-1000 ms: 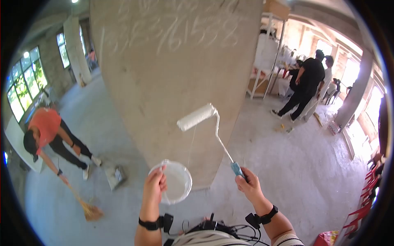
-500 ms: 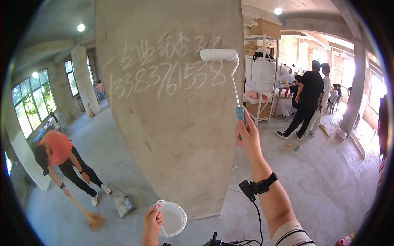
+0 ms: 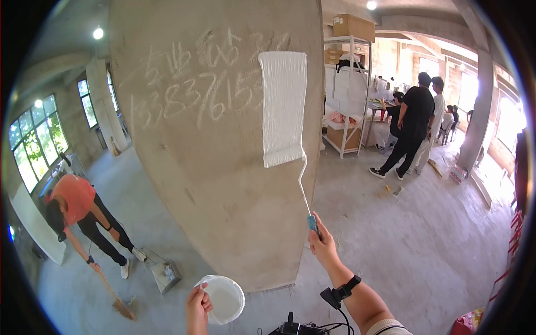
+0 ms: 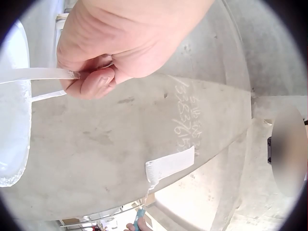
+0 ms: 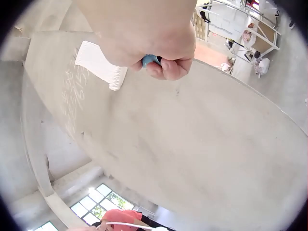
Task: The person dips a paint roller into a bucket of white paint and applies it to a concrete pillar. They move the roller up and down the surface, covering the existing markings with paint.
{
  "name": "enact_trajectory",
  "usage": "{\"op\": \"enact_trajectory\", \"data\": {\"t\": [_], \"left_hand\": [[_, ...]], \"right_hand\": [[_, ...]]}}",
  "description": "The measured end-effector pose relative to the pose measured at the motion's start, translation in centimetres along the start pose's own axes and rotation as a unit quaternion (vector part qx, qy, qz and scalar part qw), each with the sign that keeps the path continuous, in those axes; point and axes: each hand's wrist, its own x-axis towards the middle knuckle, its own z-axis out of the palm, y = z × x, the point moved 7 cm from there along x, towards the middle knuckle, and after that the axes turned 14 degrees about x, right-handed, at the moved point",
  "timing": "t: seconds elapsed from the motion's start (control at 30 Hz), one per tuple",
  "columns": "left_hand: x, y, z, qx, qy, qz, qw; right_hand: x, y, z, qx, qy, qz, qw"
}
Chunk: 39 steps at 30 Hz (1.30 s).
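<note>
My right hand [image 3: 324, 245] grips the blue handle [image 3: 312, 224] of a paint roller [image 3: 283, 157]. The white roller lies against a bare concrete pillar [image 3: 218, 184], at the bottom end of a wide white paint stripe [image 3: 283, 103]. That stripe covers the right end of the chalk writing [image 3: 192, 89]. Low in the head view, my left hand [image 3: 197, 307] holds a white paint bucket [image 3: 225, 301] by its handle. In the left wrist view, fingers curl round the white bucket handle [image 4: 38, 74]. The right wrist view has my fist [image 5: 163, 65] closed round the blue handle, the roller partly hidden behind it.
At left a person in an orange shirt [image 3: 75, 195] bends with a broom [image 3: 120, 304] beside a dustpan [image 3: 164, 273]. A white shelf rack [image 3: 349, 95] with boxes stands right of the pillar, and people [image 3: 416, 117] stand beyond it. Cables [image 3: 318, 326] hang near my body.
The roller rose from low before the pillar to the chalk writing, then came down, leaving a white stripe. The left hand keeps hold of the bucket. The person at left moves the broom.
</note>
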Motion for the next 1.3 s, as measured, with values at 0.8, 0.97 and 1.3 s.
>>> {"op": "enact_trajectory", "data": {"t": [0.8, 0.97, 1.3], "left_hand": [[-2.0, -0.6, -2.5, -0.017, 0.036, -0.001, 0.999], [-2.4, -0.1, -2.4, -0.009, 0.036, -0.006, 0.999], [-2.6, 0.0, -2.5, 0.011, 0.057, -0.027, 0.998]], "right_hand": [[5.1, -10.7, 9.3, -0.018, -0.052, -0.18, 0.982], [3.0, -4.3, 6.7, -0.008, -0.031, -0.094, 0.995], [-0.9, 4.7, 2.6, 0.033, 0.001, 0.016, 0.999]]}}
